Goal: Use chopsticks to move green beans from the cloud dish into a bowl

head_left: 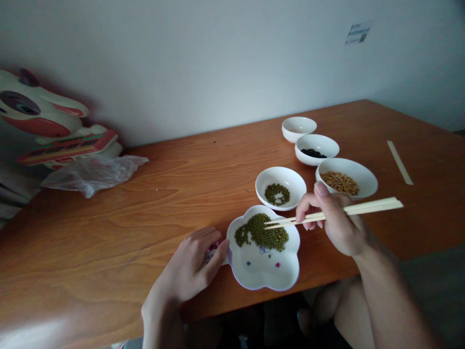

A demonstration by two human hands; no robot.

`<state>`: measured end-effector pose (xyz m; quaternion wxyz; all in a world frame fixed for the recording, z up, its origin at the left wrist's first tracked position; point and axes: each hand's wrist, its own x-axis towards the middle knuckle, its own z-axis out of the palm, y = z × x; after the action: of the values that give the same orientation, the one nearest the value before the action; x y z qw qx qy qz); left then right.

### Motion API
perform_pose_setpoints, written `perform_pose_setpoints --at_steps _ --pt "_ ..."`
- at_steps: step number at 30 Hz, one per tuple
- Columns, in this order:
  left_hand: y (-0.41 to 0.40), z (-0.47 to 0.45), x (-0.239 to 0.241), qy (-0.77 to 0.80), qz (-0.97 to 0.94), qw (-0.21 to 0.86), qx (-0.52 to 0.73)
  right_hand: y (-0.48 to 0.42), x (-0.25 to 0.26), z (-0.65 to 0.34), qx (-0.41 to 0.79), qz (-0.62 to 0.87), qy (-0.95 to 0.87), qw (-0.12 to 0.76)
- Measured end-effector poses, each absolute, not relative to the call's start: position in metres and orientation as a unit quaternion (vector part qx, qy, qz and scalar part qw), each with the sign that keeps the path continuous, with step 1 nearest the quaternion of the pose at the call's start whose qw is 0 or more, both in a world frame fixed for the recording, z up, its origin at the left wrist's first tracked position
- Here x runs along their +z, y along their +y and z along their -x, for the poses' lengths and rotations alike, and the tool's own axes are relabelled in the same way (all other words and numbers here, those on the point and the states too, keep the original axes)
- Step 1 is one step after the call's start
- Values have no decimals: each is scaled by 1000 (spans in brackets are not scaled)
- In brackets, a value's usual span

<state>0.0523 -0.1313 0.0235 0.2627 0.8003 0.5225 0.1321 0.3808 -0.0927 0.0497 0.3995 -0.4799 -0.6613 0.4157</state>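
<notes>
My right hand (336, 220) is closed round a pair of pale wooden chopsticks (363, 208), whose tips reach over the green beans (263, 232) in a white flower-shaped dish (267, 274) at the table's front edge. My left hand (192, 266) rests beside that dish, thumb against its left rim, fingers curled over the dish's handle. Just behind stands a small white bowl (280, 180) holding a few green beans.
Further back right are a bowl of tan beans (347, 178), a bowl with black beans (317, 145) and an empty white bowl (298, 127). A chopstick wrapper (399, 162) lies at right. A crumpled plastic bag (92, 173) and a toy (47, 123) sit at left against the wall.
</notes>
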Motion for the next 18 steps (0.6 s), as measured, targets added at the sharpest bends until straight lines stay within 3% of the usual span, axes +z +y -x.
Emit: perform_pose_setpoints --at_steps 18 --pt "-131 -51 24 519 -800 273 125 -95 58 -378 424 496 -545 527"
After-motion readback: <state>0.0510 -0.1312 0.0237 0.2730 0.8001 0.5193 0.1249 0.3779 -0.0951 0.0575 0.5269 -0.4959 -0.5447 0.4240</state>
